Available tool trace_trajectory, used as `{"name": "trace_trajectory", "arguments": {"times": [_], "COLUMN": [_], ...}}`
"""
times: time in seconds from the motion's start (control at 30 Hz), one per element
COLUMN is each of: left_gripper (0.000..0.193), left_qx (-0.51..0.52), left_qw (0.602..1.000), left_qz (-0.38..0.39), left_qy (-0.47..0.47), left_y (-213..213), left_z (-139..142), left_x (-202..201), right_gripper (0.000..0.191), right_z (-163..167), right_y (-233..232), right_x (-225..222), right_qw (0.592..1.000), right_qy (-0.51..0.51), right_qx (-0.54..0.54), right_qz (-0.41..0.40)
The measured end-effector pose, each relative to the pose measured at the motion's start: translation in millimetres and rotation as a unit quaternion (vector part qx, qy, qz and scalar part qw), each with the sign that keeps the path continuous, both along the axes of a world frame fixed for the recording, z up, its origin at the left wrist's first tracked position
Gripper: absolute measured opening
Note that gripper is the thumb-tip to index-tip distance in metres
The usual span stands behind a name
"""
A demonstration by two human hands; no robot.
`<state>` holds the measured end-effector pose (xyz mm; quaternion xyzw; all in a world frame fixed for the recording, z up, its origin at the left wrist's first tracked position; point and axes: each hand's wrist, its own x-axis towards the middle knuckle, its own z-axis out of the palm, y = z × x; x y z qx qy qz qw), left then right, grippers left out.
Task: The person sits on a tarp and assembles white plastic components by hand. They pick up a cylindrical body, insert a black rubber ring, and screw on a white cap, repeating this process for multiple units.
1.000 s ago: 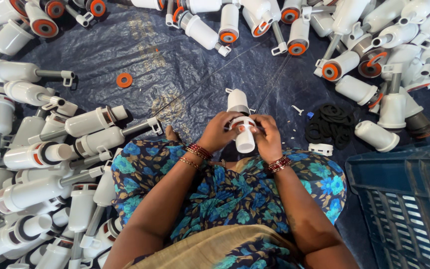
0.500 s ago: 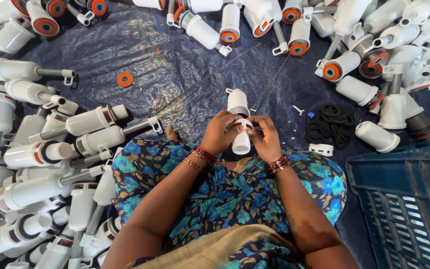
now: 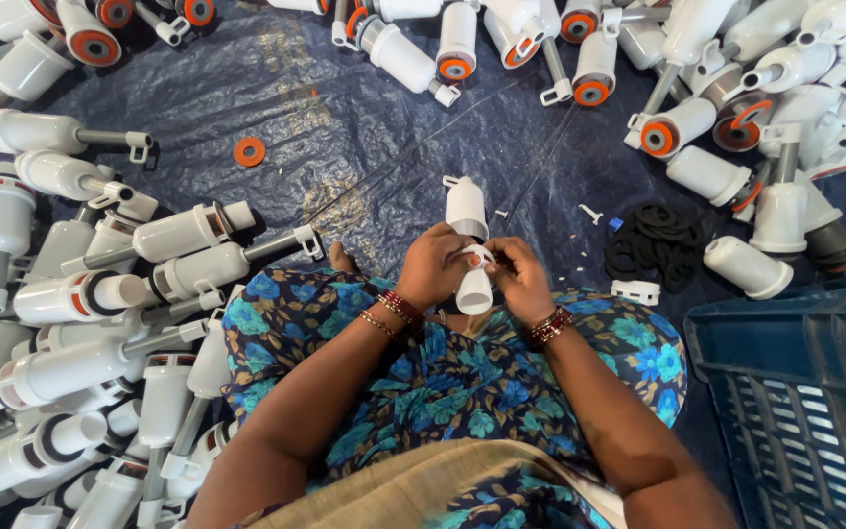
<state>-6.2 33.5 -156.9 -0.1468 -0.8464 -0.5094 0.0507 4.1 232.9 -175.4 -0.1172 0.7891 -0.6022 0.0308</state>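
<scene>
A white plastic valve body [image 3: 470, 250] is gripped above the lap by the closed fingers of the left hand [image 3: 435, 266] and right hand [image 3: 519, 279], and could be dropped onto the dark sheet [image 3: 345, 127] if either grip is loosened.

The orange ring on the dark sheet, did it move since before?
No. The orange ring lies at the same spot on the dark sheet, just right of the same white rod tip.

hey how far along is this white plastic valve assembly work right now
Done: many assembled white valve units lie heaped at the left and along the top. In hand: the left hand and right hand hold one white valve piece together. Left: a pile of black rubber rings, a loose orange washer and small white parts sit unused.
</scene>
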Motion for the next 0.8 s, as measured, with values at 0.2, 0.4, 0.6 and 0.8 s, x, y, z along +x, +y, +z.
{"name": "trace_trajectory", "arguments": {"times": [0.2,0.4,0.6,0.8], "left_gripper": [0.027,0.029,0.032,0.036], "left_qx": [0.075,0.153,0.098,0.075], "left_qw": [0.992,0.987,0.99,0.996], "left_qz": [0.078,0.031,0.009,-0.01], "left_qy": [-0.065,-0.031,-0.099,-0.048], "left_y": [11.5,17.0,15.4,12.2], "left_z": [-21.0,-31.1,-16.7,-7.0], "left_x": [-8.1,-12.3,-10.1,-11.8], "right_gripper": [0.029,0.032,0.032,0.034], "right_z": [-9.0,-16.4,-17.3,-7.6], "right_y": [-7.0,-4.7,-2.1,-1.5], "right_x": [-8.5,-5.9,-4.7,-4.1], "right_qw": [0.995,0.994,0.993,0.995], "right_qy": [-0.037,0.007,0.046,0.069], "right_qx": [-0.08,-0.088,-0.071,0.015], "right_qz": [-0.038,-0.07,-0.078,-0.069]}}
